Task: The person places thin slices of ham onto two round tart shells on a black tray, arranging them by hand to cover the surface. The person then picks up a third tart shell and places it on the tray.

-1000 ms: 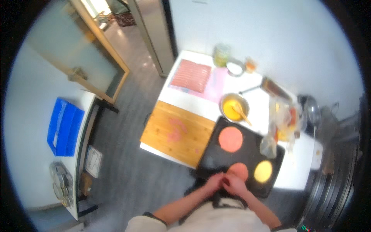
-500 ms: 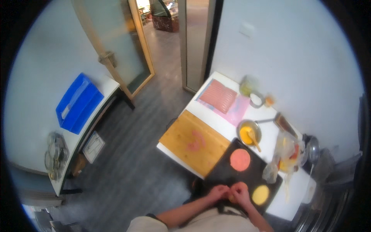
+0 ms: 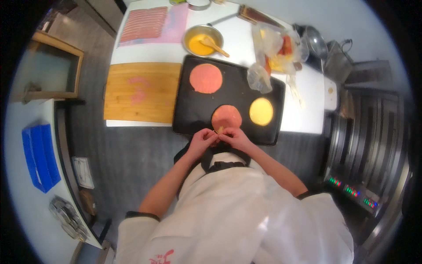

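Note:
On the black baking tray [image 3: 222,94] lies a flat pink round [image 3: 227,116]. At its near edge my left hand [image 3: 204,142] and my right hand [image 3: 236,138] meet with fingertips pinched together. A small pale-yellow bit [image 3: 220,130] shows between them; whether it belongs to the round I cannot tell. Both hands are closed, and the finger pads are hidden. Farther left on the same tray is another pink round [image 3: 205,78]. To the right of my hands a plain yellow round [image 3: 261,111] lies flat.
Left of the tray lies a wooden board [image 3: 143,92] with pink smears. Beyond are pink slices [image 3: 143,24] on a sheet and a pan [image 3: 203,40] holding yellow liquid and a wooden utensil [image 3: 214,46]. Plastic bags [image 3: 274,46] overlap the tray's far right corner. A blue box [image 3: 41,157] stands left.
My view has swung round, so the table now lies squarely ahead. My hands stay together at the tray's near side, and more of the near pink round shows.

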Demonstrator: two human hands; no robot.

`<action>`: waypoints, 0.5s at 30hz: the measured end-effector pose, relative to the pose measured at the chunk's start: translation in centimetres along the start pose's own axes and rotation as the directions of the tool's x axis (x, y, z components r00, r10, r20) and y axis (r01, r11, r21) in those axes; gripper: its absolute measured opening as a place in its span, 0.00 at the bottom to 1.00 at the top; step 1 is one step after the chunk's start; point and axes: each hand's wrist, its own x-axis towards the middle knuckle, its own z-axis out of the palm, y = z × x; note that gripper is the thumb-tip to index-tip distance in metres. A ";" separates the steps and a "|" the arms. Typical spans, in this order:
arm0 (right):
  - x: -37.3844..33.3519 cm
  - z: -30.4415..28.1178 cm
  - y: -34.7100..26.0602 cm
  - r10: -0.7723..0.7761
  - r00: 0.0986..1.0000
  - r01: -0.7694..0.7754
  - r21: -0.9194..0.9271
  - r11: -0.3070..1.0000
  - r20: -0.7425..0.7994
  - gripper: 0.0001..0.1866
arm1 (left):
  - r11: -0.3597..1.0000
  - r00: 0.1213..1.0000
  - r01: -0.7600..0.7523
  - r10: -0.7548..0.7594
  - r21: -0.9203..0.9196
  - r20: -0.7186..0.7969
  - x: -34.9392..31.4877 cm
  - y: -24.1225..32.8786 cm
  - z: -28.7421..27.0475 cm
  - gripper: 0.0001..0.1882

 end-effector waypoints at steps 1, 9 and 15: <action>-0.6 -0.1 0.6 0.017 1.000 -0.018 0.028 0.999 0.018 0.12 | 1.000 1.000 0.016 -0.016 0.024 0.007 -0.1 -0.4 0.1 0.10; -2.9 -2.4 4.9 0.142 0.961 -0.141 0.023 0.990 -0.236 0.12 | 0.957 0.952 0.287 -0.288 -0.027 -0.105 1.2 -2.4 -0.2 0.14; -1.0 -2.3 4.9 0.122 0.947 -0.163 -0.117 0.980 -0.296 0.17 | 0.959 0.954 0.282 -0.276 0.039 -0.119 0.7 -2.6 -1.0 0.15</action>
